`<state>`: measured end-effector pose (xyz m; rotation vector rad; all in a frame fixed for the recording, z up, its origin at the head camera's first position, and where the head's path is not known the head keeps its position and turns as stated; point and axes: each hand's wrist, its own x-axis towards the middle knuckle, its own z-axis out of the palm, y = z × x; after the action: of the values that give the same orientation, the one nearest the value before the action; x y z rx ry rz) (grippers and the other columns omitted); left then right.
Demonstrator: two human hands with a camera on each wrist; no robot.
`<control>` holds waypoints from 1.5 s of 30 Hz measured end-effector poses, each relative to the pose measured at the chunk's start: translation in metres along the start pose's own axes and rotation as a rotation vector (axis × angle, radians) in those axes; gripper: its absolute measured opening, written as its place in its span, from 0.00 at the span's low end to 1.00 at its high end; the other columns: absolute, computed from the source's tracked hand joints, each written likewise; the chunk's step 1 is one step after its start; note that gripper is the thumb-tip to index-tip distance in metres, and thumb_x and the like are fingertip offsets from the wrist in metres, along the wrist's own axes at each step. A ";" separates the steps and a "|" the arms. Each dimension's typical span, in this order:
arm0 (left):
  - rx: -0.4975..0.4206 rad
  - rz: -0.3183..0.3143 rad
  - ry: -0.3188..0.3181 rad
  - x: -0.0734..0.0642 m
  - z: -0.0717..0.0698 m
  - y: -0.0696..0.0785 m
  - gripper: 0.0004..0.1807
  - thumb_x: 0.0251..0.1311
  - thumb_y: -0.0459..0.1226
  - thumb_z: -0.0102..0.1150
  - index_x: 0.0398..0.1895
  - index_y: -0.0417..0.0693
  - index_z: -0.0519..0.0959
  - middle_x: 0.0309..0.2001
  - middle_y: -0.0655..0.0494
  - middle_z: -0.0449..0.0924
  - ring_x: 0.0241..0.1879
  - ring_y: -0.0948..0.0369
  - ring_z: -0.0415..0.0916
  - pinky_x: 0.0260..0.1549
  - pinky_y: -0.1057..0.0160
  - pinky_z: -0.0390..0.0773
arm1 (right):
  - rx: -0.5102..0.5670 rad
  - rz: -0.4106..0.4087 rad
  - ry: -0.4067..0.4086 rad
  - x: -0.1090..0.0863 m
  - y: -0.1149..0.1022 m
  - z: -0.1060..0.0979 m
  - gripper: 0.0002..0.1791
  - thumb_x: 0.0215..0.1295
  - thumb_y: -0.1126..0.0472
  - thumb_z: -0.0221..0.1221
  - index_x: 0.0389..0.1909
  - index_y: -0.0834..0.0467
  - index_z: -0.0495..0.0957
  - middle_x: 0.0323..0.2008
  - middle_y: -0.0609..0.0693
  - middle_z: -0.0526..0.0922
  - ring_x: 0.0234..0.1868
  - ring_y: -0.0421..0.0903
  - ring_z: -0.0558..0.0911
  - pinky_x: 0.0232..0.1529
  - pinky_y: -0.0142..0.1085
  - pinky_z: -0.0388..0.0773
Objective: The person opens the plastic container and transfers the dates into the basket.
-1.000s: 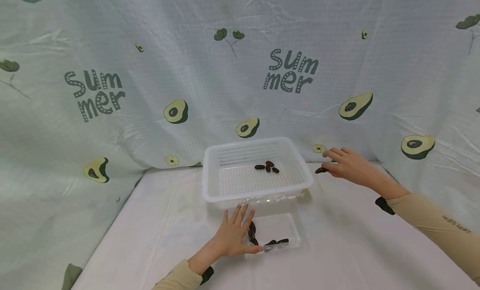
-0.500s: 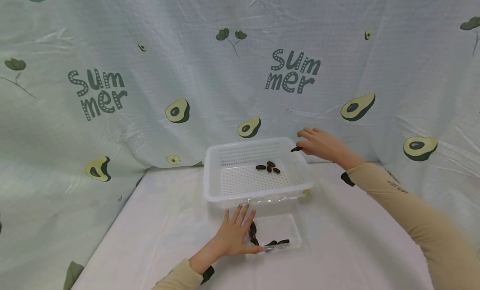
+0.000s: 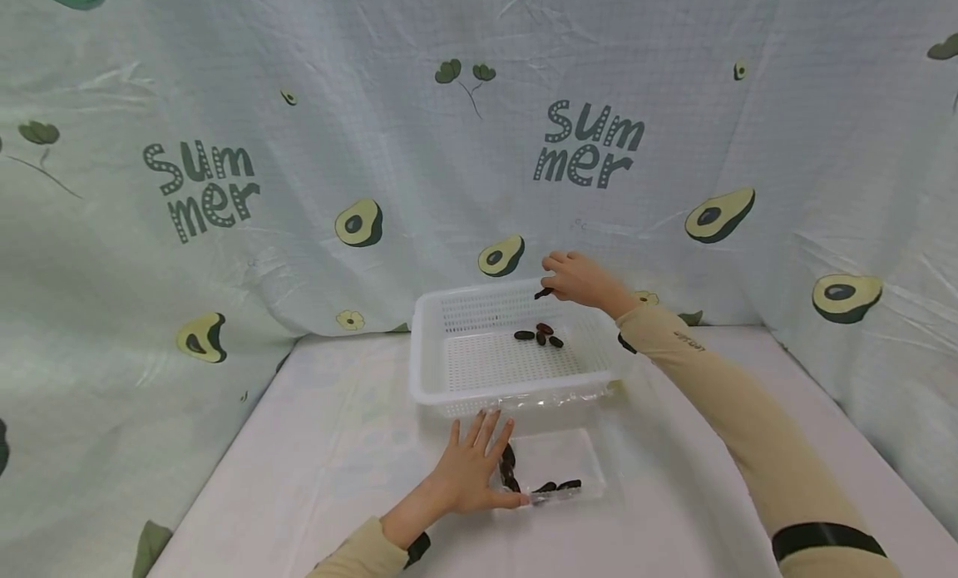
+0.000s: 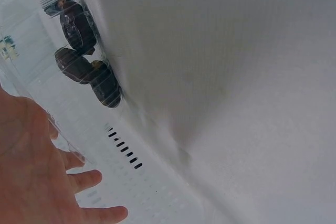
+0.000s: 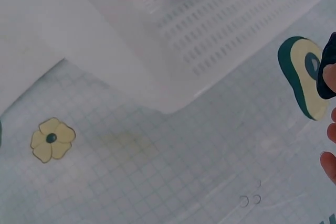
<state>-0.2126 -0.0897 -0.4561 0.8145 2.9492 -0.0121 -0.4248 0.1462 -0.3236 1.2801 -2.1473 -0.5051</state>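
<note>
My right hand (image 3: pixel 582 279) pinches a dark date (image 3: pixel 543 293) over the far rim of the white perforated basket (image 3: pixel 417 345). In the right wrist view the held date (image 5: pixel 326 69) shows at the right edge, with fingertips below it. Several dates, one of them a redder date (image 3: pixel 545 328), lie together on the basket floor. My left hand (image 3: pixel 467 476), fingers spread and straight, rests along the left side of a clear plastic box (image 3: pixel 591 466). Dates (image 3: pixel 509 466) line the box's left wall, and more dates (image 4: pixel 76 27) lie along its near side, seen in the left wrist view.
Clear plastic film (image 3: pixel 557 397) lies along the basket's front side, between basket and box. A pale cloth (image 3: pixel 359 428) covers the table. Behind it hangs a printed curtain (image 3: pixel 419 170), close to the basket's back.
My right hand has moved left with the date, from right of the basket to over its far rim. The left hand stays at the box.
</note>
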 end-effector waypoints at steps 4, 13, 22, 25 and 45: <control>0.004 0.000 -0.001 -0.001 -0.002 0.001 0.56 0.45 0.72 0.40 0.70 0.51 0.39 0.71 0.46 0.38 0.70 0.48 0.37 0.60 0.37 0.46 | -0.017 -0.020 -0.028 0.009 -0.006 0.007 0.02 0.55 0.59 0.60 0.30 0.51 0.79 0.37 0.52 0.74 0.34 0.46 0.69 0.30 0.35 0.69; 0.005 0.009 0.004 -0.001 -0.002 0.000 0.55 0.45 0.72 0.40 0.70 0.51 0.40 0.71 0.46 0.39 0.70 0.47 0.38 0.59 0.37 0.47 | -0.068 -0.067 -0.041 0.018 -0.011 0.029 0.03 0.54 0.57 0.62 0.30 0.50 0.79 0.37 0.51 0.74 0.35 0.46 0.69 0.31 0.35 0.69; -0.011 0.010 -0.004 -0.001 -0.005 -0.001 0.55 0.45 0.72 0.41 0.70 0.50 0.41 0.71 0.46 0.40 0.70 0.47 0.39 0.60 0.37 0.47 | -0.098 -0.117 -0.006 0.028 -0.019 0.038 0.03 0.54 0.57 0.61 0.30 0.47 0.80 0.37 0.50 0.74 0.36 0.45 0.70 0.31 0.34 0.69; -0.009 0.011 0.002 -0.001 -0.004 -0.001 0.56 0.45 0.72 0.42 0.70 0.50 0.41 0.71 0.46 0.40 0.70 0.47 0.39 0.60 0.37 0.48 | -0.092 -0.112 -0.024 0.031 -0.022 0.039 0.04 0.54 0.57 0.61 0.31 0.47 0.80 0.37 0.50 0.74 0.35 0.45 0.68 0.31 0.34 0.67; 0.001 0.002 -0.005 0.000 -0.004 -0.001 0.56 0.44 0.72 0.41 0.70 0.50 0.41 0.71 0.46 0.39 0.70 0.48 0.39 0.60 0.37 0.48 | -0.132 -0.132 -0.061 0.033 -0.025 0.046 0.10 0.54 0.50 0.60 0.38 0.45 0.79 0.42 0.50 0.73 0.39 0.46 0.68 0.33 0.35 0.69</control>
<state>-0.2135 -0.0903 -0.4524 0.8159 2.9443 -0.0161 -0.4505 0.1064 -0.3640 1.3534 -2.0493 -0.7371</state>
